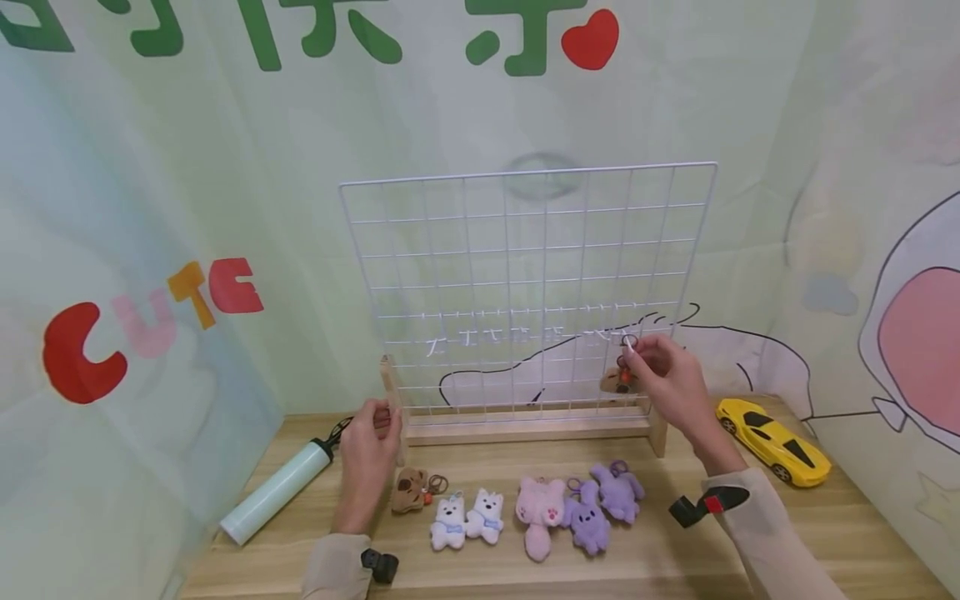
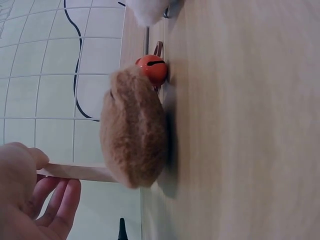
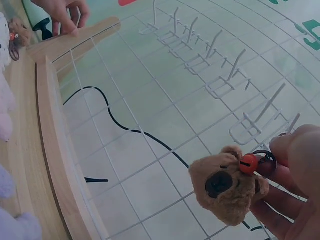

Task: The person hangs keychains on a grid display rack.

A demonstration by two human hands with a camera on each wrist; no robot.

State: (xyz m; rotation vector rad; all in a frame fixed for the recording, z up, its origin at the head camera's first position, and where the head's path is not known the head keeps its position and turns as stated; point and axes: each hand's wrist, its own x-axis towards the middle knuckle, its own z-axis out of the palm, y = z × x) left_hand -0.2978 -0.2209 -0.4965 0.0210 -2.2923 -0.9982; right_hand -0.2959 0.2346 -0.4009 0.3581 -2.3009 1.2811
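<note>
My right hand (image 1: 671,379) pinches the metal ring of a brown plush keychain (image 3: 225,185) with an orange bell (image 3: 248,163). It holds the ring right at the rightmost white hooks (image 3: 270,105) of a wire grid rack (image 1: 545,172), and the plush dangles in front of the mesh. At the rack's other end, my left hand (image 1: 367,450) grips the left wooden upright (image 2: 80,171) of the stand between thumb and fingers. Just beside that hand, a second brown plush keychain (image 1: 409,490) lies on the table, large in the left wrist view (image 2: 132,127).
Along the table (image 1: 645,567) lie two white plush keychains (image 1: 448,523), a pink one (image 1: 540,504) and two purple ones (image 1: 587,525). To the left is a pale blue hand pump (image 1: 277,492); a yellow toy car (image 1: 776,442) stands to the right. A printed cloth backdrop (image 1: 300,167) hangs behind.
</note>
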